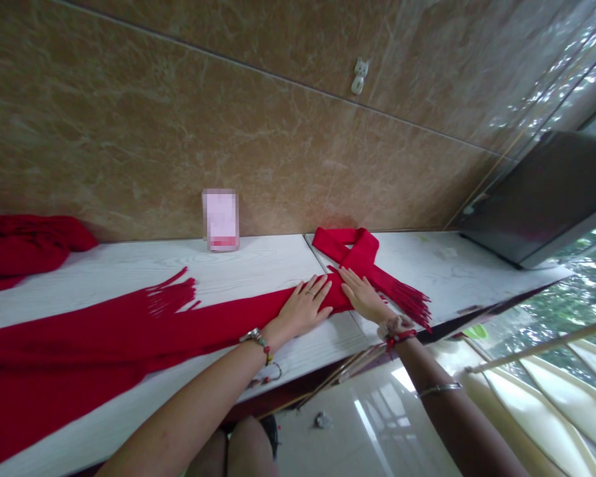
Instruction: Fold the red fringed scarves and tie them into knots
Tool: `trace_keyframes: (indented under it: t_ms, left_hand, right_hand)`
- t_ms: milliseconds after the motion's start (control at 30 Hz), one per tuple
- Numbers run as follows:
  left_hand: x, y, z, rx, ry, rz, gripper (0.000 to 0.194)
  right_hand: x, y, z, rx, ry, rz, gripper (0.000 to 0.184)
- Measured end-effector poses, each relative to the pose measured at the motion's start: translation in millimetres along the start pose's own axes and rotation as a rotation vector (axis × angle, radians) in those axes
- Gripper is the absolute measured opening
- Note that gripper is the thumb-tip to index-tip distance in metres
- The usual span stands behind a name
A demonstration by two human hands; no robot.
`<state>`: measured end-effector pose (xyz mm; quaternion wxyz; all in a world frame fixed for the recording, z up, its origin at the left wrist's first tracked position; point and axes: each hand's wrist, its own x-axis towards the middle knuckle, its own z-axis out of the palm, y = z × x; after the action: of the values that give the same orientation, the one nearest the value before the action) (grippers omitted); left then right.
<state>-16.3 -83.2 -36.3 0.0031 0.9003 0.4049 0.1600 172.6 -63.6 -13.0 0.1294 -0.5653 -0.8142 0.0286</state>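
A long red fringed scarf [104,331] lies stretched across a white wood-grain table [258,262], its far part crossed over itself near the wall. My left hand [305,305] rests flat on the scarf with its fingers spread. My right hand [363,296] lies flat on the scarf just beside it, fingers stretched out, close to the tasselled end [407,298]. A second fringe [171,295] sits further left on the table.
More red cloth [24,245] is piled at the far left. A small pink card [221,220] leans against the brown marble wall. A dark panel [536,199] stands at the right. The table's front edge drops to a glossy floor.
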Motion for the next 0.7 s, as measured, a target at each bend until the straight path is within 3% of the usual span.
trace_keyframes:
  t_ms: [300, 533, 700]
  left_hand:
    - [-3, 0, -3.4, 0.015, -0.002, -0.005, 0.058]
    - [-23, -17, -14.4, 0.02, -0.116, 0.005, 0.061]
    - [-26, -17, -19.3, 0.022, -0.139, -0.008, 0.061]
  right_hand:
    - [4, 11, 15, 0.168, 0.04, 0.063, 0.049]
    - [5, 8, 17, 0.122, 0.061, 0.044, 0.048]
    - [5, 7, 15, -0.001, 0.068, -0.019, 0.047]
